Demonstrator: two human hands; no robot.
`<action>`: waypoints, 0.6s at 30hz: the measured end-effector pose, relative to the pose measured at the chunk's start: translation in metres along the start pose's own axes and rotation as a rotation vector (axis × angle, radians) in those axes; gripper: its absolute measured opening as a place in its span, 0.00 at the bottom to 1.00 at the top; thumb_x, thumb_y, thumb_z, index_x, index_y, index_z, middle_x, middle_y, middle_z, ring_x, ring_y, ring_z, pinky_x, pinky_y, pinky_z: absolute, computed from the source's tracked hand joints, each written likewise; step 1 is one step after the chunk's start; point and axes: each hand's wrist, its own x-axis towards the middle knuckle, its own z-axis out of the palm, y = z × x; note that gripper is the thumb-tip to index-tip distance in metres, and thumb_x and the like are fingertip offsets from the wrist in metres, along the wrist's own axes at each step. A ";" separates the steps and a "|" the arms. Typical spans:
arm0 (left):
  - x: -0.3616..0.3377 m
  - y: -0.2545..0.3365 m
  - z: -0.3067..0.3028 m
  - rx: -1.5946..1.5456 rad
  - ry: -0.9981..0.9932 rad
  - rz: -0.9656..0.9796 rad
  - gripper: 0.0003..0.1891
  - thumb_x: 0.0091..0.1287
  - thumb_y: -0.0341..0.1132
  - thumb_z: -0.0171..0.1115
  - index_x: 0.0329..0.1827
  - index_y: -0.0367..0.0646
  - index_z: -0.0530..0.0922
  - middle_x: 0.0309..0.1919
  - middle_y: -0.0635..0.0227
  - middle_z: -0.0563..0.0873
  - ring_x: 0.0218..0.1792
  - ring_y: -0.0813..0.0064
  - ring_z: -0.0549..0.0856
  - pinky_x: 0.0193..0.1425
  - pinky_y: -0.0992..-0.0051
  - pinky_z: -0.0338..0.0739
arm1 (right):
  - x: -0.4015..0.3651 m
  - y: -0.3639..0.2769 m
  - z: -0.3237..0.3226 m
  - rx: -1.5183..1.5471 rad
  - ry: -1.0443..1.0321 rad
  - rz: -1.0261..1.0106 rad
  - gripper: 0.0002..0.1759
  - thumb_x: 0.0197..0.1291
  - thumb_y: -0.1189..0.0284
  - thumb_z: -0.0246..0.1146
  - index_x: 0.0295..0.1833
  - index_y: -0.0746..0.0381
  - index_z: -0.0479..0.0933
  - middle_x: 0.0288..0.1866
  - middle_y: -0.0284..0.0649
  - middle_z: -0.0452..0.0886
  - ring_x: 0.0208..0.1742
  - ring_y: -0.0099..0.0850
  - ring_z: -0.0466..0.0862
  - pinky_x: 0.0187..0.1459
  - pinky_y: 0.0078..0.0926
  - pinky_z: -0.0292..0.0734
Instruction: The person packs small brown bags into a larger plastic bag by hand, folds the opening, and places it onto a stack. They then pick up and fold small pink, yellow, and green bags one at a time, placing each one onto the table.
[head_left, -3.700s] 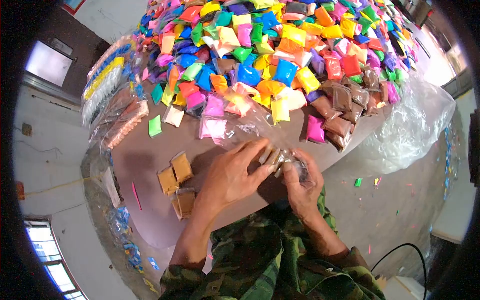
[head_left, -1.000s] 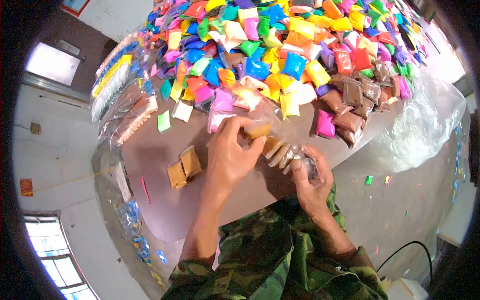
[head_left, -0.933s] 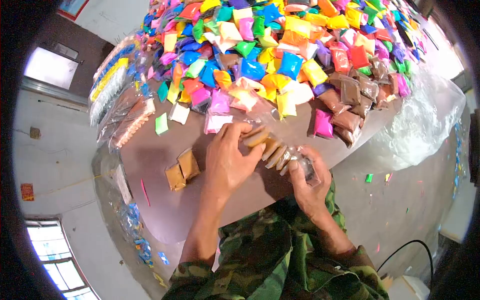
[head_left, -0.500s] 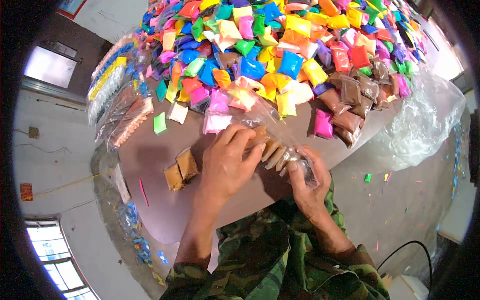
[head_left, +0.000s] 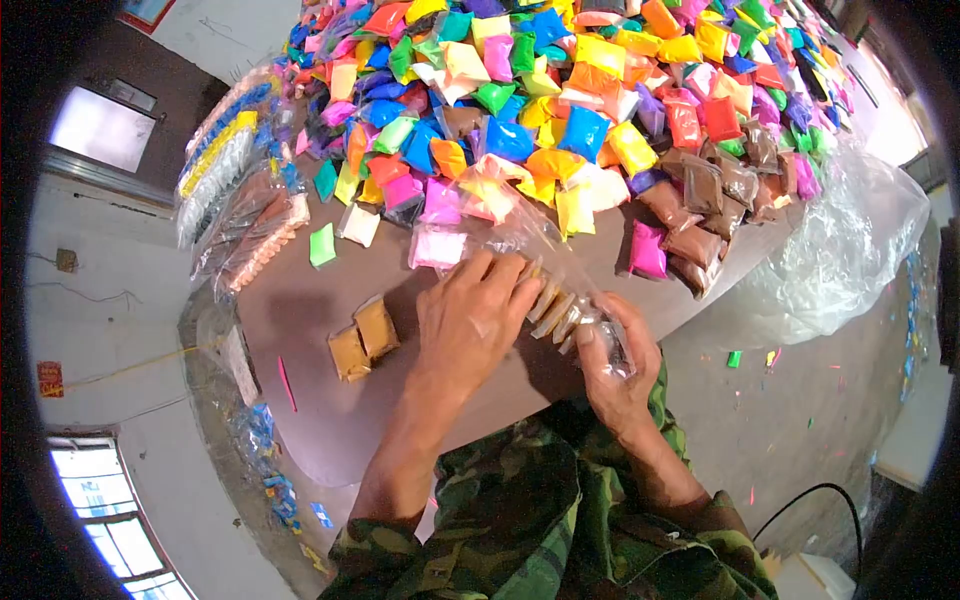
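Holding one bag (head_left: 548, 243) — left hand (head_left: 468, 318), right hand (head_left: 622, 360) — near two tan packets (head_left: 376, 329).

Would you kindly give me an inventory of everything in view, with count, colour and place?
small packets: many, mixed colours, heaped across the table's far side
brown packets: several, brown, heap's right edge
loose tan packets: two, tan, table, left of the hands
clear bag: one, transparent, between the hands, tan packets in a row inside
filled bags: several, mixed colours, table's left edge
thin strip: one, pink, table, left
plastic sheeting: count unclear, clear, right
table: one, brownish, centre
window: one, bright, lower left
cable: one, black, lower right
clothing: camouflage green, bottom centre
left hand, right hand: two, bare, at the bag
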 end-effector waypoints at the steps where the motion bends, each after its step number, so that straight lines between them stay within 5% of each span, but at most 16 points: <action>1: 0.000 0.000 -0.001 -0.036 -0.009 -0.029 0.12 0.71 0.42 0.73 0.50 0.46 0.86 0.40 0.62 0.88 0.41 0.55 0.91 0.42 0.56 0.85 | 0.000 0.000 0.000 0.000 -0.001 0.001 0.18 0.64 0.78 0.74 0.59 0.68 0.83 0.55 0.52 0.89 0.53 0.41 0.91 0.57 0.34 0.85; 10: -0.033 -0.019 -0.024 -0.060 0.234 -0.154 0.13 0.68 0.39 0.76 0.50 0.44 0.88 0.43 0.59 0.90 0.46 0.54 0.91 0.48 0.57 0.86 | -0.007 0.008 0.003 -0.020 0.020 0.046 0.17 0.66 0.78 0.73 0.58 0.67 0.83 0.53 0.49 0.90 0.51 0.36 0.91 0.54 0.32 0.85; 13: -0.067 -0.090 -0.028 -0.004 0.241 -0.422 0.14 0.65 0.38 0.78 0.51 0.45 0.88 0.46 0.59 0.91 0.48 0.53 0.90 0.53 0.56 0.85 | -0.005 0.001 0.000 0.012 -0.037 0.064 0.16 0.71 0.77 0.69 0.62 0.67 0.81 0.58 0.43 0.87 0.49 0.27 0.86 0.50 0.25 0.84; 18: -0.097 -0.165 -0.056 0.251 0.052 -0.309 0.20 0.68 0.41 0.75 0.60 0.44 0.86 0.52 0.56 0.92 0.51 0.55 0.92 0.58 0.59 0.85 | -0.004 0.002 -0.001 -0.013 -0.058 0.048 0.16 0.72 0.77 0.68 0.63 0.67 0.80 0.59 0.43 0.86 0.52 0.29 0.86 0.54 0.27 0.82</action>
